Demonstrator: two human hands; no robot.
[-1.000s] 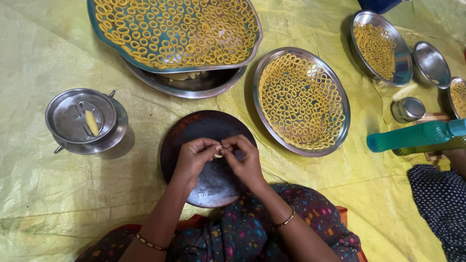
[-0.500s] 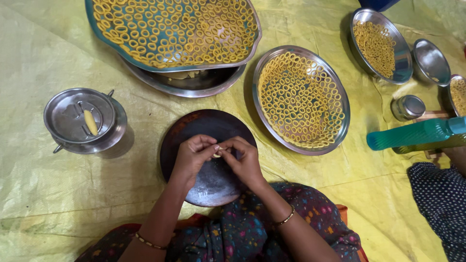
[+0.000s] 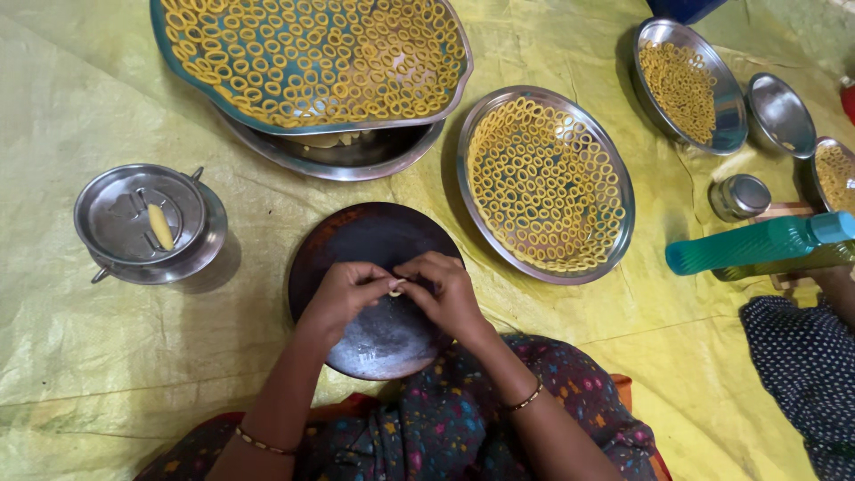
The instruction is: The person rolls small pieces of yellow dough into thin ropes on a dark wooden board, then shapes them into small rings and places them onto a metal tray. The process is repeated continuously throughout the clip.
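Note:
My left hand (image 3: 343,296) and my right hand (image 3: 443,292) meet over a dark round board (image 3: 365,245) on my lap edge. Between the fingertips of both hands I pinch a small pale piece of dough (image 3: 395,287). A steel plate (image 3: 543,183) filled with several yellow dough rings lies just beyond my right hand. A larger tray (image 3: 312,58) of the same rings rests on a steel basin (image 3: 343,158) at the top. At the left, a lidded steel pot (image 3: 147,223) carries a small roll of dough (image 3: 161,226) on its lid.
A yellow sheet (image 3: 107,374) covers the floor. At the right lie a green bottle (image 3: 761,245), a small steel tin (image 3: 739,196), two more ring-filled plates (image 3: 681,85) (image 3: 833,174) and an empty steel dish (image 3: 779,114). Another person's dotted dark sleeve (image 3: 802,365) shows at the lower right.
My fingers have shifted slightly around the dough piece while both hands stay over the dark board. Nothing else has moved.

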